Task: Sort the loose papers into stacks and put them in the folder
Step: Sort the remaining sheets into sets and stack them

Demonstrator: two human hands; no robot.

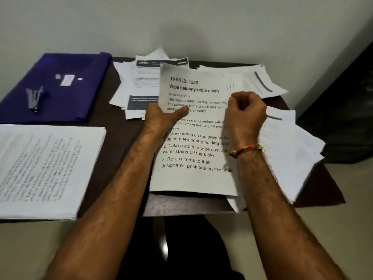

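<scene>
A printed sheet headed "TASK ID: 1228" (193, 158) is lifted in front of me over the dark table (181, 205). My left hand (161, 116) pinches its left edge, thumb lying on the text. My right hand (245, 112) is curled round its right edge. Loose papers (145, 83) lie scattered behind the sheet, and more loose sheets (288, 142) spread out on the right. A neat stack of printed pages (44, 168) lies at the left front. The blue folder (64, 93) lies flat at the back left.
A stapler (35, 98) and a small white label rest on the folder. The table stands against a pale wall. A dark cabinet (343, 110) stands to the right. The right-hand papers overhang the table's edge.
</scene>
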